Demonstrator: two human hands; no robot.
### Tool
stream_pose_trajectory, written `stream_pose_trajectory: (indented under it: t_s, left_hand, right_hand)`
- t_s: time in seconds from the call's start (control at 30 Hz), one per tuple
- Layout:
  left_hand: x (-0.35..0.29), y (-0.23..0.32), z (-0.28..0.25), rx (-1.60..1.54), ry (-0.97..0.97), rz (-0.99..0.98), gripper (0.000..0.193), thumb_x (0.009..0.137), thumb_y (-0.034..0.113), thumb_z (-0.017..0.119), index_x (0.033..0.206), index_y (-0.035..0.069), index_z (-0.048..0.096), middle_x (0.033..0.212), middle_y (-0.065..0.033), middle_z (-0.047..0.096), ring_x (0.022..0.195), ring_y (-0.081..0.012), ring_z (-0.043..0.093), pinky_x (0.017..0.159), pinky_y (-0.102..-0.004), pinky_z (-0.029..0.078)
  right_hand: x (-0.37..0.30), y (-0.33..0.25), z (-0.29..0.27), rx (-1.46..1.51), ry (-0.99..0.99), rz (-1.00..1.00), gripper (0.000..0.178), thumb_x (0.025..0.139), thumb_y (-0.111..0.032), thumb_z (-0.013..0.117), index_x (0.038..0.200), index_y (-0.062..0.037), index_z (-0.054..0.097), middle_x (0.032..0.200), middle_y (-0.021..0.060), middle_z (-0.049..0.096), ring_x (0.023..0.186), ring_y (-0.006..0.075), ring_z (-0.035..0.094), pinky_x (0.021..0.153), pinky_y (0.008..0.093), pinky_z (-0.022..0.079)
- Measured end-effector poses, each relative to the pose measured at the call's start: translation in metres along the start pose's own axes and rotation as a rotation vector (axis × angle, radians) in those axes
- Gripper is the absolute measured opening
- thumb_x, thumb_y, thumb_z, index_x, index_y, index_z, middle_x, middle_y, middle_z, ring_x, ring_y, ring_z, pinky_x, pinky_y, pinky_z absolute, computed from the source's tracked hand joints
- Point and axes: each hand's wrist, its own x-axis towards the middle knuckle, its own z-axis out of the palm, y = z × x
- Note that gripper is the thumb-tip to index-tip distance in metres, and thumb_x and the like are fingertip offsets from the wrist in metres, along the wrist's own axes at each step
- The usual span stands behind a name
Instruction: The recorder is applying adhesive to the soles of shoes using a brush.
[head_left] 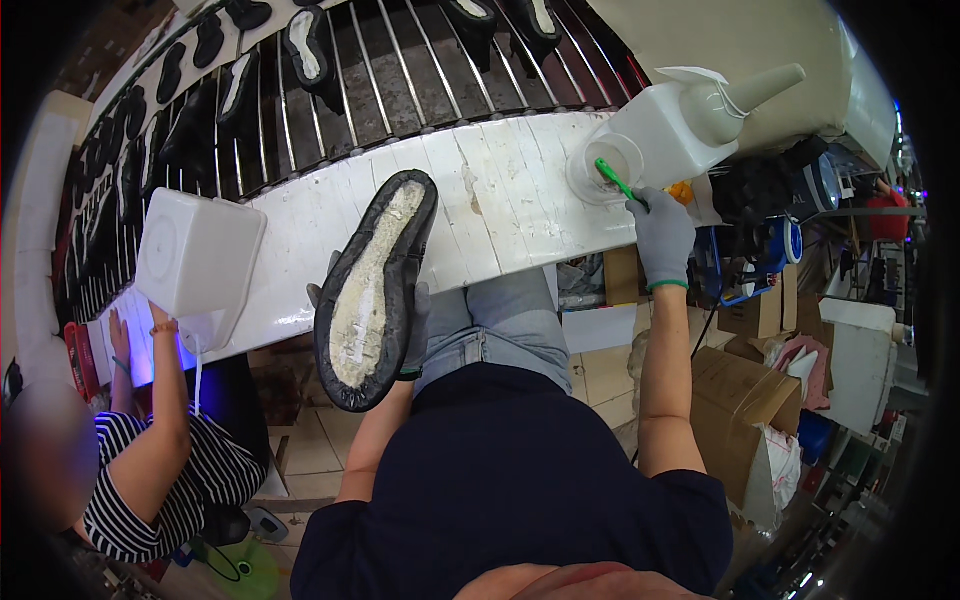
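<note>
My left hand (419, 325) holds a black shoe upper (376, 285) from beneath, its sole side up and tilted toe to heel. The pale, rough underside of the shoe faces me, framed by the black lasted edge; most of the left fingers are hidden behind it. In my right hand (664, 238), gloved in grey with a green cuff, is a green-handled brush (616, 179). The brush reaches down into a clear plastic cup (577, 176) on the white bench (500, 205); its tip is hard to make out inside.
Beyond the bench runs a metal roller conveyor (405, 80) bearing several black shoes (307, 48). A white jug (690, 125) lies behind the cup. At left, a white plastic container (200, 250) stands by a co-worker's hand (120, 338). Cardboard boxes (735, 390) sit at right.
</note>
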Motion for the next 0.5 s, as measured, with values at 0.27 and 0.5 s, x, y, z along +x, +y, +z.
stream_pose_trajectory:
  t_s: [0.27, 0.5]
  left_hand:
    - [-0.001, -0.003, -0.004, 0.330, 0.038, 0.195, 0.056, 0.091, 0.035, 0.063, 0.140, 0.014, 0.047, 0.136, -0.0097, 0.053, 0.128, -0.0284, 0.047, 0.110, -0.0461, 0.033]
    - [-0.003, 0.003, -0.009, 0.407, -0.040, 0.231, 0.057, 0.093, 0.035, 0.060, 0.144, 0.018, 0.042, 0.142, -0.0055, 0.049, 0.133, -0.0249, 0.042, 0.115, -0.0494, 0.022]
  right_hand:
    - [0.008, -0.012, -0.007, -0.087, -0.071, 0.011, 0.024, 0.083, -0.029, 0.067, 0.097, -0.0093, 0.071, 0.087, 0.0147, 0.069, 0.084, 0.0350, 0.066, 0.073, 0.0432, 0.051]
    - [0.014, -0.004, -0.005, 0.002, -0.130, -0.008, 0.024, 0.082, -0.026, 0.068, 0.095, -0.0061, 0.072, 0.086, 0.0160, 0.070, 0.080, 0.0329, 0.067, 0.070, 0.0418, 0.051]
